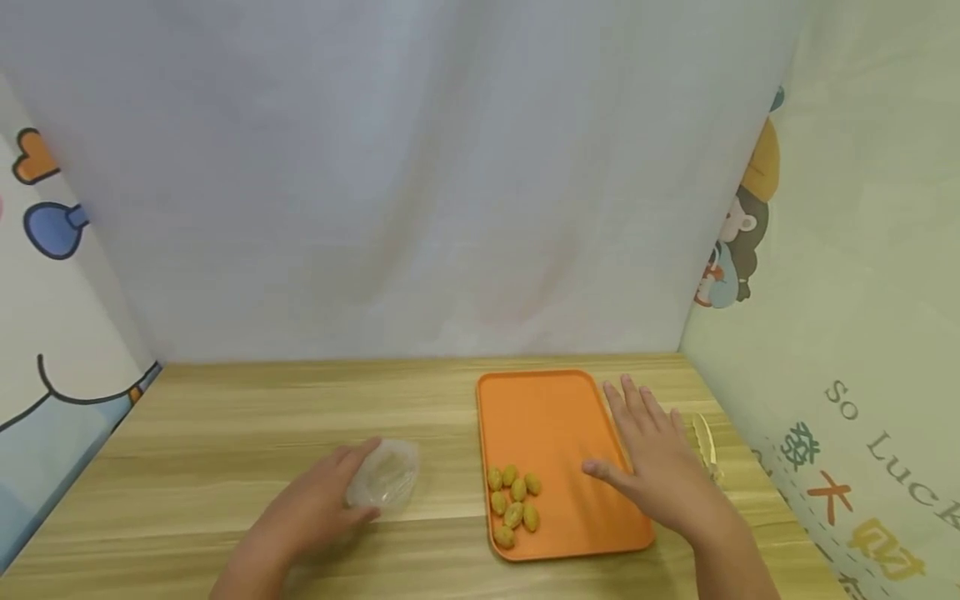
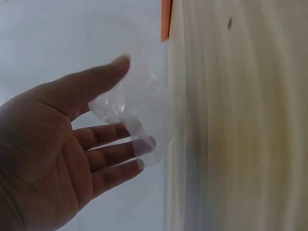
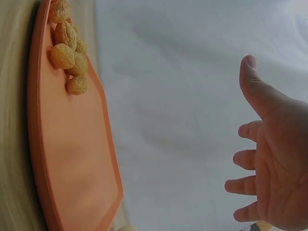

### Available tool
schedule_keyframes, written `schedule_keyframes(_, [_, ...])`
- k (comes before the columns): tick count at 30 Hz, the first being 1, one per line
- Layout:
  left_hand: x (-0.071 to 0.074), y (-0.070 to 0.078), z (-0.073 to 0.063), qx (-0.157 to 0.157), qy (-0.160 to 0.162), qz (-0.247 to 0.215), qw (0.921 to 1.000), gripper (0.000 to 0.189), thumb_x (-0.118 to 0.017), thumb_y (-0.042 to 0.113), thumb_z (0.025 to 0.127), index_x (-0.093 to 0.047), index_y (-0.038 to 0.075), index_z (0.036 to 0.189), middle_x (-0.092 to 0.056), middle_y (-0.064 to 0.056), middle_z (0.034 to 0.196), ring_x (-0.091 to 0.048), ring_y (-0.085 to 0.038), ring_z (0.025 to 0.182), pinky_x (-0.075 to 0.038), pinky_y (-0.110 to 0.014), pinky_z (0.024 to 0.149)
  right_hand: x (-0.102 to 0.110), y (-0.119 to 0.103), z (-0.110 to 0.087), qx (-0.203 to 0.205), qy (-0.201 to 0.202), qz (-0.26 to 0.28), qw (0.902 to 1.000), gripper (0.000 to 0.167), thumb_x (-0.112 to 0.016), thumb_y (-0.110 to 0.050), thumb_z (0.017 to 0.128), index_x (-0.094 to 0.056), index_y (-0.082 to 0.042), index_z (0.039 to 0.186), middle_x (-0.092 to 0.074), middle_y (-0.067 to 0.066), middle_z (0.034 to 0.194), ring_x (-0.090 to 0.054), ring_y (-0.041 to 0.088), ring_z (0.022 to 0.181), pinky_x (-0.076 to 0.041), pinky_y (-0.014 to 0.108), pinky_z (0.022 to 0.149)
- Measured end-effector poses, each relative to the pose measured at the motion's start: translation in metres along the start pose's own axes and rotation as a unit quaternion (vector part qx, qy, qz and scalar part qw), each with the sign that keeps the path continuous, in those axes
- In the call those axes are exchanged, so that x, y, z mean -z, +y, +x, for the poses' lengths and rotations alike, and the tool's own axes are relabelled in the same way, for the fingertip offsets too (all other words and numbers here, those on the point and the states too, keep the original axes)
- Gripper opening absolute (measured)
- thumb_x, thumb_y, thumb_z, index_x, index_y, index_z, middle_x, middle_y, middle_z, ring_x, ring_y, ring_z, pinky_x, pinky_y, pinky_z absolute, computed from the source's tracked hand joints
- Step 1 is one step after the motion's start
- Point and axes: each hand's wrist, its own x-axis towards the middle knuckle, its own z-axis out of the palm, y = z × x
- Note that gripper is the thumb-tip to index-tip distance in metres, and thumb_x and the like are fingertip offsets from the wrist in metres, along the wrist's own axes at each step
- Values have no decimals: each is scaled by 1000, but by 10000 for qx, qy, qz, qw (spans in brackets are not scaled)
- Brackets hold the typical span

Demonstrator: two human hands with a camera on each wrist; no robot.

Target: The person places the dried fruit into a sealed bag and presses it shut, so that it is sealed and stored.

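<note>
On the left of the table, my left hand (image 1: 322,504) spreads its thumb and fingers to either side of a clear, crinkled plastic container (image 1: 386,475). The left wrist view shows fingertips (image 2: 144,144) through the container's thin wall, while the thumb stands apart from the fingers. My right hand (image 1: 660,462) hovers with outstretched fingers over the right edge of an orange tray (image 1: 555,433), holding nothing. Several wrinkled yellow-brown dried fruits (image 1: 513,515) lie grouped in the tray's near left corner.
Tongs (image 1: 705,442) with a pale gold look lie right of the tray, beside the right hand. A white cloth (image 1: 337,208) hangs behind the wood-grain table (image 1: 262,408). Printed cloths hang along the left and right sides.
</note>
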Motion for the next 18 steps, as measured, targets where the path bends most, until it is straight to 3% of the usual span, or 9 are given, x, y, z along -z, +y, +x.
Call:
schedule_keyframes(5, [7,-3,1,-14,-32,-546,9985,86,-82,43,77,-42,12,147,-57,-10,133,-59,-25,112,-50,-45,90,10,12,-3,-133,-22,256,9996,99,-51,-70,88,1,-23,159,-1,13,165,-8,45,148,-8,73,108])
schedule_keyframes(8, [12,-3,-1,281,-169,-1089,9935,91,-80,52,75,-37,23,149,-53,-5,138,-58,-24,112,-51,-43,86,14,21,-5,-260,-19,371,9990,101,-51,-69,89,5,-23,158,3,13,165,-7,45,148,-9,71,110])
schedule_keyframes(12, [17,0,-2,490,-282,-1818,9817,92,-79,59,72,-33,36,148,-48,-3,144,-55,-34,122,-51,-50,89,17,35,-7,-336,184,459,9982,102,-53,-64,91,8,-16,158,5,15,164,-6,46,148,-12,67,112])
schedule_keyframes(18, [21,2,-2,251,-162,-2410,9701,90,-79,53,75,-26,44,148,-46,-6,147,-54,-37,124,-47,-58,94,24,52,-12,-600,543,872,9929,101,-53,-56,96,13,-9,155,7,20,163,-7,50,146,-14,68,111])
